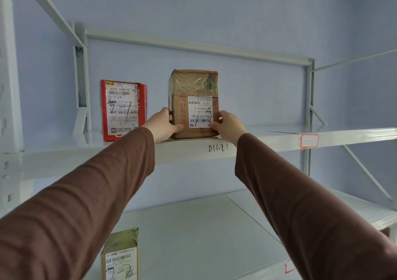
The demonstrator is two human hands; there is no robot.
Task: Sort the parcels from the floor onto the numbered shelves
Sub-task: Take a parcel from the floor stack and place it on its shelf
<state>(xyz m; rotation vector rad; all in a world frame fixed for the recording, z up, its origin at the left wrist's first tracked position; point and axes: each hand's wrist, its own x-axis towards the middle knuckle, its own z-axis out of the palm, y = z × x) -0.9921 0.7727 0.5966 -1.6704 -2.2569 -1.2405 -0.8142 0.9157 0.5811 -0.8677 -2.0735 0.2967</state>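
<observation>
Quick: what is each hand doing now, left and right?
Left hand: grips the brown parcel at its left side.
Right hand: grips the same parcel at its right side.

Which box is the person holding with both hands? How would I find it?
Look at the upper shelf of the pale metal rack, above the handwritten "D1621". The brown cardboard box stands upright there, with the left hand and right hand on its sides. Unlike the red box left of it, it is plain brown and wrapped in clear tape.
</observation>
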